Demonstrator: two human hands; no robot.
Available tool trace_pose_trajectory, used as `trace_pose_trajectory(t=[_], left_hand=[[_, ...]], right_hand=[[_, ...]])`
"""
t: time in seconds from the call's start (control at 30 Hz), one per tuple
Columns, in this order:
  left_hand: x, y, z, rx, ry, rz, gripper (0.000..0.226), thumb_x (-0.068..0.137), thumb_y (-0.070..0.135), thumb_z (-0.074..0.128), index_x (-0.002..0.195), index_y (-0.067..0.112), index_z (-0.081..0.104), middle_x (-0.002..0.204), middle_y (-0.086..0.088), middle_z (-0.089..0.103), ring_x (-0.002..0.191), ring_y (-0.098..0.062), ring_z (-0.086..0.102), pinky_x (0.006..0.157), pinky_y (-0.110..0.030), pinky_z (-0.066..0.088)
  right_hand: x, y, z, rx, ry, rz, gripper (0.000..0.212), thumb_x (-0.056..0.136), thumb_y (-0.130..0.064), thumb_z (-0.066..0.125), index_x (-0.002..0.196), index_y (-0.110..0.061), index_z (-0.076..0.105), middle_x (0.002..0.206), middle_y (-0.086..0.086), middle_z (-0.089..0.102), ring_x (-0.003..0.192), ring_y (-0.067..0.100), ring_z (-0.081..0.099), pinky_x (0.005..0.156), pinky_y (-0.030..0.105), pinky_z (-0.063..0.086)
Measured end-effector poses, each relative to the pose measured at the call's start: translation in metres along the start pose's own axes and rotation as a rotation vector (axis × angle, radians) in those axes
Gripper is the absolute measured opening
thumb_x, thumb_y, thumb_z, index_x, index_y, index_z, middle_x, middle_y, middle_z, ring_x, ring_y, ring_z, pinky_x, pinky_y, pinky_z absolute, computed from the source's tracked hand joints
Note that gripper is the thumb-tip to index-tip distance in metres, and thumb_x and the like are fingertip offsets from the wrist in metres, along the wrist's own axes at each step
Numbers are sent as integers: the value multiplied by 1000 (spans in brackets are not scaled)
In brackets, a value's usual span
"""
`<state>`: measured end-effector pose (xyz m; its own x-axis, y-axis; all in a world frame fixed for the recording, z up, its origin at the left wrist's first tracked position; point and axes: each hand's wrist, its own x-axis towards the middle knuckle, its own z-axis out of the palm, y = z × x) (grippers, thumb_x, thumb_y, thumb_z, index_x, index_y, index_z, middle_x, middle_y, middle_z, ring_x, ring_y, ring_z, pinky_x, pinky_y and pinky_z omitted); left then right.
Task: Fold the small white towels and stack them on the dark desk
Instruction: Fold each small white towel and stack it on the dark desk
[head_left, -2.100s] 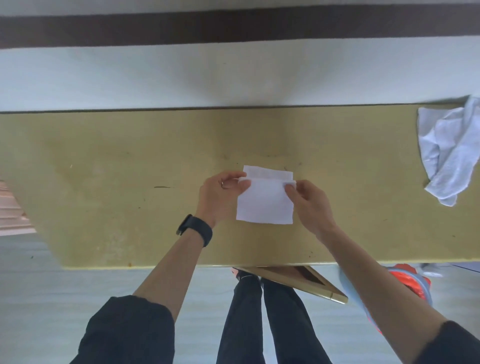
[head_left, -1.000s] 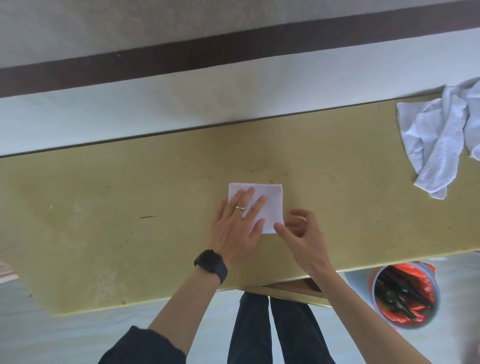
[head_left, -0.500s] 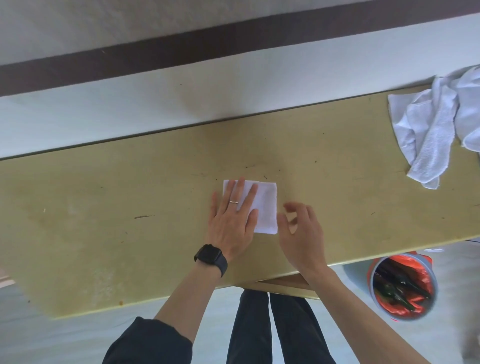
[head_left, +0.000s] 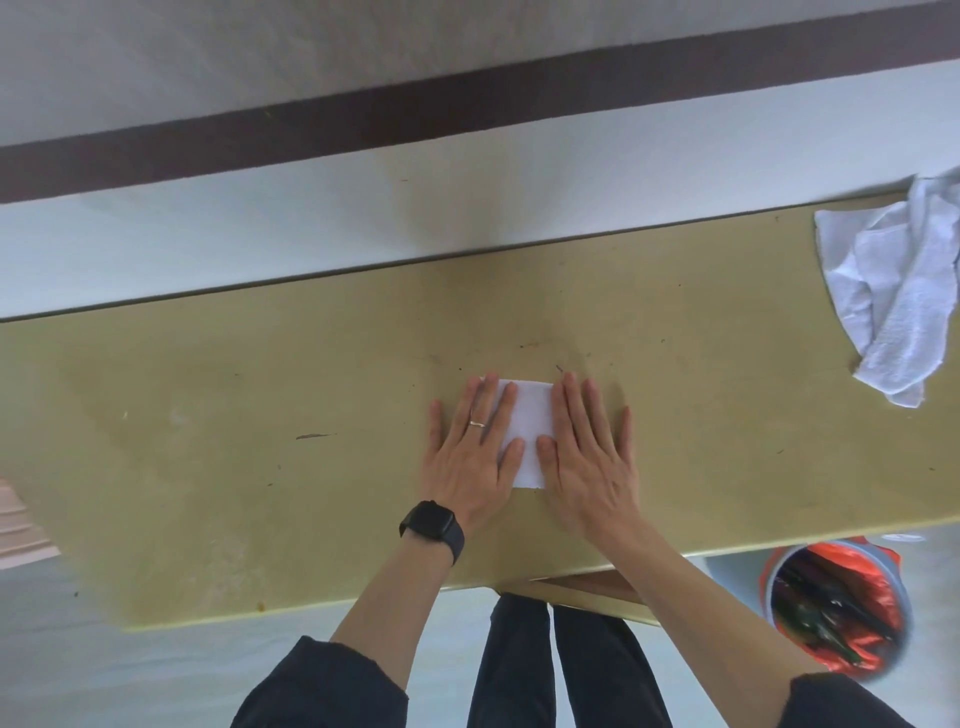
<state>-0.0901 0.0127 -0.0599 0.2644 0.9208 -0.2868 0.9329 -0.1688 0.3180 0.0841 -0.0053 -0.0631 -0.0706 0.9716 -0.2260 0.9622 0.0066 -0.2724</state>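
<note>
Yellowish desk (head_left: 260, 415) bears one folded towel (head_left: 530, 421), left hand (head_left: 470, 457) and right hand (head_left: 587, 457) pressing flat; one crumpled towel pile (head_left: 893, 291) apart.

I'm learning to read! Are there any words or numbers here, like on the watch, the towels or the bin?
No words, numbers or signs can be read anywhere in this picture.
Watch: its face is black and blank.
Folded towel and crumpled towels: plain white, no label showing.
Bin: no print can be made out on it.
</note>
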Motion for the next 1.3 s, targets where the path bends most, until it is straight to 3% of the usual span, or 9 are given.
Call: trace_pose_trajectory(t=[0.27,0.33,0.43,0.53,0.77,0.93,1.03,1.13,1.3], left_hand=[[-69,32,11,-83,-38,-84,63,103,52,23,157,37,-5,164,9,-18,152,-15,-12,119,-51,-7],[-74,40,-3,-153,-20,-243,68,99,55,32,157,38,1,166,2,-4,152,-22,-2,121,-49,-4],[-67,46,-27,-329,39,-673,66,93,52,52,147,19,31,146,-11,42,133,-31,34,107,-45,32],[-50,47,-39,-430,-10,-879,55,90,50,58,131,16,46,133,-11,51,125,-29,40,97,-42,36],[-23,47,-37,-459,-162,-963,43,88,43,60,121,15,56,126,-9,56,121,-30,43,97,-46,38],[-28,42,-40,-483,-174,-887,32,85,37,57,112,19,60,116,-4,61,111,-28,52,96,-42,41],[-39,39,-49,-650,-130,-796,20,88,31,62,105,24,53,104,2,63,99,-24,57,92,-35,41],[-50,33,-66,-855,-44,-725,35,85,26,72,114,24,52,102,5,66,96,-19,63,88,-37,53],[-68,33,-129,-967,111,-529,23,85,29,76,105,19,72,100,10,73,96,-9,67,84,-22,49]], right_hand=[[-68,5,-20,10,-120,-80,65,104,-50,16,159,-15,10,167,-2,0,153,18,-1,120,52,7],[-76,3,-34,86,-120,42,72,100,-57,28,159,-21,8,166,-4,1,153,17,-2,122,46,5],[-74,-5,-52,309,-93,411,74,92,-56,52,151,-19,27,153,1,31,141,23,23,115,42,26],[-55,-15,-60,485,-111,595,62,87,-54,61,133,-16,42,127,0,51,122,24,40,101,40,39],[-17,-29,-62,571,-232,778,34,85,-35,68,108,-20,47,104,-2,59,95,24,58,71,34,45],[-17,-26,-63,740,-267,807,27,83,-19,64,108,-21,54,96,-3,60,90,21,59,70,31,45],[-23,-22,-68,834,-276,764,32,81,-21,68,113,-19,63,99,-4,66,95,20,62,77,34,51],[-30,-19,-86,922,-245,664,25,82,-23,70,106,-20,67,95,-3,67,89,19,62,70,29,47],[-37,-24,-150,994,-136,414,9,86,-22,73,91,-29,72,87,-9,74,86,10,67,72,24,49]])
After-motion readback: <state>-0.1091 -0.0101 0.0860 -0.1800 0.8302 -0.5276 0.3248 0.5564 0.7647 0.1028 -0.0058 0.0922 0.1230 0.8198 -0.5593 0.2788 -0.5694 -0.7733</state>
